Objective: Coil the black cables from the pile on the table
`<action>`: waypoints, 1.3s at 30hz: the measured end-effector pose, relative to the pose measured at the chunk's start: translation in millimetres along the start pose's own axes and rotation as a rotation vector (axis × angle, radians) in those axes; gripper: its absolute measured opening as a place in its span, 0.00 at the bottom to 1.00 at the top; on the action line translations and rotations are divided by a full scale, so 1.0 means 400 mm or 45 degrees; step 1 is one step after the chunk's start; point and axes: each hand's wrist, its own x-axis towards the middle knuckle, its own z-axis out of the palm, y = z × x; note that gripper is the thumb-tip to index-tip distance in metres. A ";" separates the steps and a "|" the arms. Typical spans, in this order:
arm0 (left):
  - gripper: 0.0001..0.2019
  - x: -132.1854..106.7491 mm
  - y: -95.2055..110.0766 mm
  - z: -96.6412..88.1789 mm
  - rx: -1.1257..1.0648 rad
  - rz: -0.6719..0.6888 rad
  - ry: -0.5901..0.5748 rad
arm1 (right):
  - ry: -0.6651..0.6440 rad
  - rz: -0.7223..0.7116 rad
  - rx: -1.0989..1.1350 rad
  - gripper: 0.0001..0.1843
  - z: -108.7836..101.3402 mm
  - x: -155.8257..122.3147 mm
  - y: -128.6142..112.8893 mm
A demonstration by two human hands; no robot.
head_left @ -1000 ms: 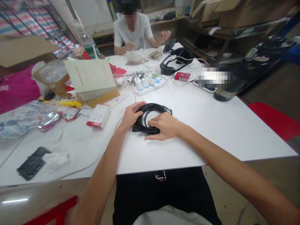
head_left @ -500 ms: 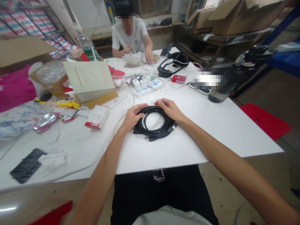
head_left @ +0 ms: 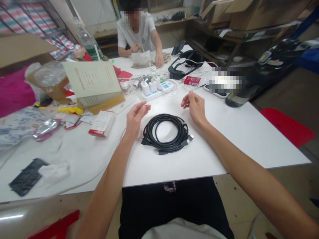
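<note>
Cable: a coiled black cable [head_left: 150,134] is seen lying flat on the white table [head_left: 224,146], at lower centre of the frame, and is touched by neither hand. Its loops form a near-round ring, slightly longer across the frame from left to right.
Cable ends: black connectors [head_left: 161,152] are seen protruding at the bottom and right of the coil.
Left hand: the left hand [head_left: 136,119] is held raised just above and left of the coil, palm turned toward the right hand.
Right hand: the right hand [head_left: 195,108] is held raised above and right of the coil.
Fingers: the left fingers are loosely spread and slightly curled. On the right, thumb and forefinger are pressed together, with nothing seen between them.
Nearer hand: the left is judged marginally nearer; the coil lies below and right of its fingers, below and left of the right fingers.
Containers: a clear plastic bag [head_left: 141,59] is placed at the far table edge, near a seated co-worker [head_left: 136,33]; its pale contents cannot be identified. Two white plug adapters [head_left: 153,85] are seated in a white power strip [head_left: 154,94], upper centre.
Nearby: an open book [head_left: 92,79] is propped at left, beside a red-and-white carton [head_left: 101,123].
</note>
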 end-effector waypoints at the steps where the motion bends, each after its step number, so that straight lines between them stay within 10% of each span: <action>1: 0.20 0.005 0.004 -0.004 -0.044 0.010 0.064 | 0.045 -0.009 0.017 0.43 -0.006 0.007 0.003; 39: 0.21 0.008 0.048 -0.006 -0.232 -0.026 0.253 | 0.229 -0.079 0.146 0.37 -0.015 0.016 -0.030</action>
